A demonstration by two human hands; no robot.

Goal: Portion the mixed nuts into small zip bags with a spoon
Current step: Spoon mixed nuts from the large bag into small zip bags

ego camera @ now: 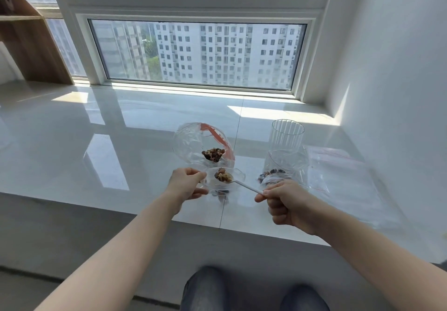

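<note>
My left hand [186,185] pinches the rim of a small clear zip bag [219,185] and holds it open above the sill. My right hand [284,204] grips the handle of a white plastic spoon [244,185]. Its bowl, heaped with mixed nuts [223,175], sits in the mouth of that bag. Behind it a larger clear bag with a red zip strip [191,141] stands open with a clump of nuts [214,154] inside. To the right another clear bag [280,168] holds a few nuts [271,174].
A clear ribbed plastic cup [286,134] stands behind the right bag. Flat empty zip bags [338,165] lie at the right near the wall. The glossy white sill [96,141] ends at a front edge near my knees. A wooden shelf [29,44] stands far left.
</note>
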